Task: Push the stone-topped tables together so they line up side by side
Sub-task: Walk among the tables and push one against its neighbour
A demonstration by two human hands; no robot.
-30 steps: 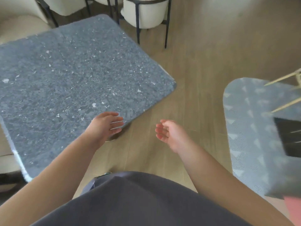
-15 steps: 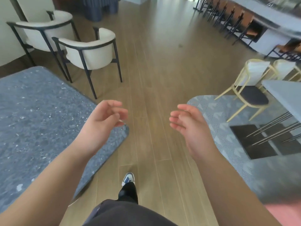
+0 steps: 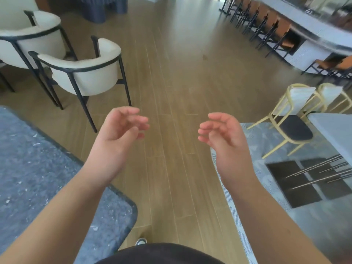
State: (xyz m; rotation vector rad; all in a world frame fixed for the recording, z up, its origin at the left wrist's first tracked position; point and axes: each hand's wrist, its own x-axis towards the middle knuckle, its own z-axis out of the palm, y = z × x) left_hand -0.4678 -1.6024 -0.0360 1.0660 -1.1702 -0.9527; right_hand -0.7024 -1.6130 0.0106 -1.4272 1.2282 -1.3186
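A wide wood-plank floor [image 3: 171,73] runs ahead, with a curved bar counter [image 3: 312,33] and stools at far right. A patterned grey rug [image 3: 266,216] lies right, carrying gold-framed chairs [image 3: 291,119]. White armchairs [image 3: 85,73] stand upper left. The stone-topped tabletop [image 3: 38,178], dark speckled grey with a rounded corner, fills the lower left; open floor lies between its edge and the rug. The left hand [image 3: 118,136] and right hand [image 3: 222,138] hang loosely curled over the floor, holding nothing.

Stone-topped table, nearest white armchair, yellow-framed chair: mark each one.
stone-topped table [image 3: 38,168], head view, on its speckled grey top.
white armchair [image 3: 91,77], head view, on its cushioned backrest.
yellow-framed chair [image 3: 294,128], head view, on its dark seat.
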